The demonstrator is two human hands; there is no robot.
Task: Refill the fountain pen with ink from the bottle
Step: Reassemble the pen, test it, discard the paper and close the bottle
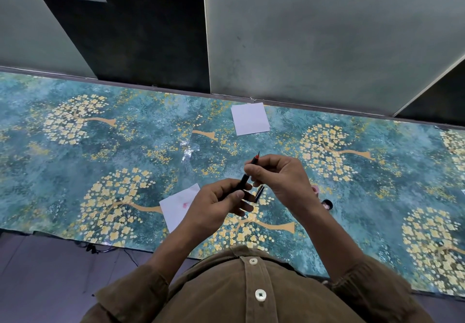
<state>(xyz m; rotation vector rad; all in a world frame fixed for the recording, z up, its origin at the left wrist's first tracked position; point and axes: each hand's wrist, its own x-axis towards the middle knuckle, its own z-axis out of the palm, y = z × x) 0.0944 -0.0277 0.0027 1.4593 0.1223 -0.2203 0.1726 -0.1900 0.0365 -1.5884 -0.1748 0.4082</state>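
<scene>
From the head camera, looking down, a person holds the fountain pen (245, 180) with both hands over the table (75, 161), which has blue cloth with yellow trees. The pen is the thing to find everything else by.

The left hand (219, 205) is at the pen's lower end, with fingers curled around the dark barrel. The right hand (279, 179) is at the pen's upper end, with fingertips pinched on the part near the nib. The nib points up and away, and it looks red.

Just below the pen, on the table, lies a dark piece, maybe the cap (259, 193). To the right of the pen, mostly hidden behind the right wrist, is something small and round that may be the ink bottle (327, 204). I cannot tell for sure. To the left of the pen lies a white paper (177, 208) with a pink spot. Far above the pen lies a clean paper (249, 119).

It looks like the two pen parts are being twisted. To do it well, keep the barrel steady, turn gently, and keep the nib up so no ink drips.
</scene>
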